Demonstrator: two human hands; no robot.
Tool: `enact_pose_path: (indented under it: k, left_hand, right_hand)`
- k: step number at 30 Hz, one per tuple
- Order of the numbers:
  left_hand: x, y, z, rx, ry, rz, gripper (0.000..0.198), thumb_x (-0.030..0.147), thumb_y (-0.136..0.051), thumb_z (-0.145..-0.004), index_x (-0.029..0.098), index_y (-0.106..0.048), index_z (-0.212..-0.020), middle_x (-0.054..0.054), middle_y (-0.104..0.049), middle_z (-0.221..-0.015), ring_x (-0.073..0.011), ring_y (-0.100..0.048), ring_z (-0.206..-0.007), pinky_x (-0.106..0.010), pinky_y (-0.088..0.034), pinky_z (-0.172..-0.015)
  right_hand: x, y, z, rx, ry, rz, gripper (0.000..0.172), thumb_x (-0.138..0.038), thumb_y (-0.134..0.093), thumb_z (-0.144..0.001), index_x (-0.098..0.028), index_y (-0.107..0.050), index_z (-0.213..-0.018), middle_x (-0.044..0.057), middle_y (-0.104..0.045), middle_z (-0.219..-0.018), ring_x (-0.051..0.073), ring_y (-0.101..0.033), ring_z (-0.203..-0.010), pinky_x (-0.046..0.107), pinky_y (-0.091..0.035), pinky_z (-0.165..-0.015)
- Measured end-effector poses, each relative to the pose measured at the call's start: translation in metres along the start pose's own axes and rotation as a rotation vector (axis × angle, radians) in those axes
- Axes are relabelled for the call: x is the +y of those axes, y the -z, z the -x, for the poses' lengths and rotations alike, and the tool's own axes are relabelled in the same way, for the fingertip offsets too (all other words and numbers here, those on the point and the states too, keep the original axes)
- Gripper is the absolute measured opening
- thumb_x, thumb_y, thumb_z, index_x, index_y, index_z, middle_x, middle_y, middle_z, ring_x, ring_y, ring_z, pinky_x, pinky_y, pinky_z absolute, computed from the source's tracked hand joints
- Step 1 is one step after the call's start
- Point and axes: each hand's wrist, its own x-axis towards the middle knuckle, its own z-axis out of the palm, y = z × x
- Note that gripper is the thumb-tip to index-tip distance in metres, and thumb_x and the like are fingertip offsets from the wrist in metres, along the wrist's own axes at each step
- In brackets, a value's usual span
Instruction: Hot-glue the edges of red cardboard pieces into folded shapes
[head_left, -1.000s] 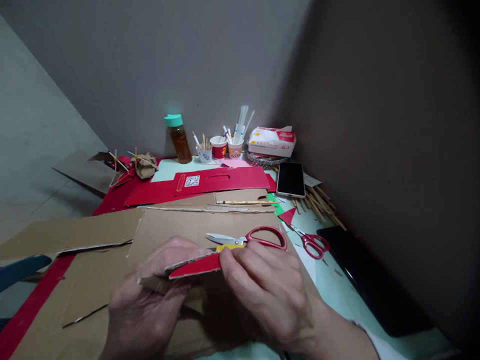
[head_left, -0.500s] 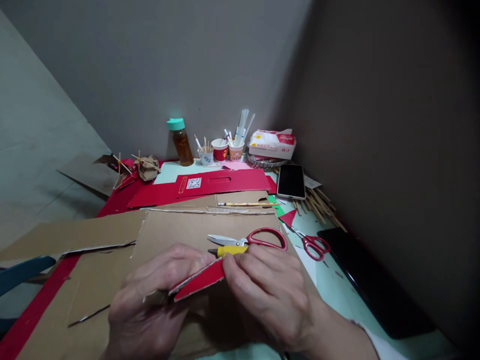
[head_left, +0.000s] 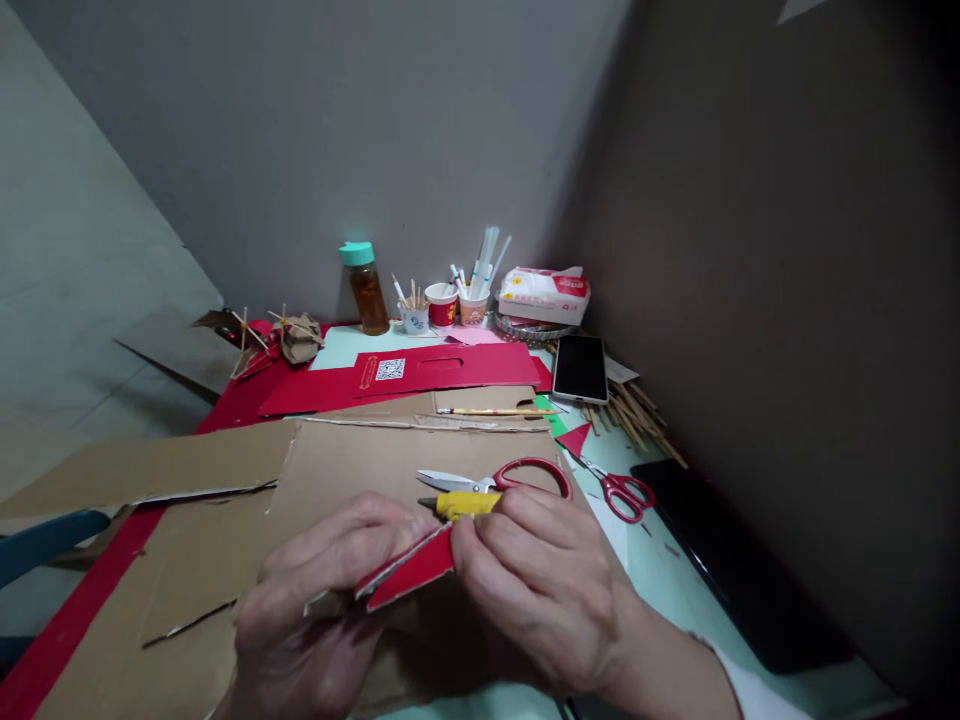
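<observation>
Both of my hands pinch a small piece of red-faced cardboard just above a large brown cardboard sheet. My left hand grips its left end with curled fingers. My right hand pinches its right end between thumb and fingers. Just beyond my right fingers lie a yellow-handled tool and large red-handled scissors on the brown sheet.
Smaller red scissors lie to the right, with a phone and wooden sticks behind. A red card sheet, an amber bottle, cups of sticks and a tissue pack stand by the wall. A dark panel rises on the right.
My hands tilted the red cardboard piece and drew it slightly down and right; the view shifted a little. Nothing on the table moved.
</observation>
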Motion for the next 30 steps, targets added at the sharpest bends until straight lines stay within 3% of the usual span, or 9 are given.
enact_pose_path:
  k: [5,12,16,21,30]
  left_hand:
    - [0.0015,0.0033,0.0012,-0.045,-0.002,0.050,0.022,0.018,-0.058,-0.094,0.027,-0.078,-0.095,-0.006,-0.078,-0.083,-0.0212,-0.073,-0.070,-0.029,-0.064,-0.057]
    - [0.0035,0.0012,-0.0013,-0.038,-0.129,-0.069,0.029,0.004,-0.065,-0.083,0.026,-0.075,-0.099,-0.005,-0.077,-0.082,-0.0195,-0.072,-0.067,-0.027,-0.060,-0.053]
    - [0.0013,0.0039,0.0011,-0.054,-0.133,-0.070,0.035,-0.001,-0.062,-0.080,0.024,-0.073,-0.102,-0.003,-0.077,-0.088,-0.0176,-0.073,-0.073,-0.024,-0.061,-0.060]
    - [0.0015,0.0063,-0.0003,-0.083,-0.179,-0.065,0.039,-0.002,-0.062,-0.079,0.022,-0.075,-0.107,-0.002,-0.078,-0.091,-0.0170,-0.074,-0.074,-0.020,-0.061,-0.060]
    - [-0.0010,0.0050,0.0056,-0.102,-0.185,-0.075,0.047,-0.001,-0.061,-0.079,0.023,-0.071,-0.118,-0.005,-0.077,-0.093,-0.0201,-0.074,-0.082,-0.027,-0.062,-0.065]
  right_hand:
    - [0.0020,0.0005,0.0020,0.007,0.017,-0.029,0.036,-0.005,-0.037,-0.098,-0.003,-0.071,-0.085,0.008,-0.061,-0.063,0.019,-0.045,-0.058,0.034,-0.037,-0.051]
    - [0.0005,0.0015,0.0026,-0.015,-0.002,-0.019,0.038,-0.006,-0.036,-0.100,-0.004,-0.071,-0.084,0.007,-0.061,-0.063,0.018,-0.044,-0.058,0.033,-0.038,-0.051]
    - [0.0001,0.0006,0.0017,-0.012,0.017,-0.010,0.042,-0.007,-0.032,-0.101,-0.004,-0.071,-0.084,0.008,-0.062,-0.064,0.019,-0.046,-0.058,0.035,-0.038,-0.051]
    - [0.0021,-0.0014,0.0023,0.028,0.054,0.022,0.035,-0.004,-0.039,-0.097,-0.004,-0.071,-0.083,0.008,-0.061,-0.064,0.018,-0.047,-0.057,0.034,-0.040,-0.052]
    - [0.0051,-0.0039,0.0027,0.104,0.109,0.026,0.029,-0.001,-0.045,-0.093,-0.006,-0.071,-0.081,0.005,-0.060,-0.061,0.015,-0.049,-0.055,0.033,-0.040,-0.052]
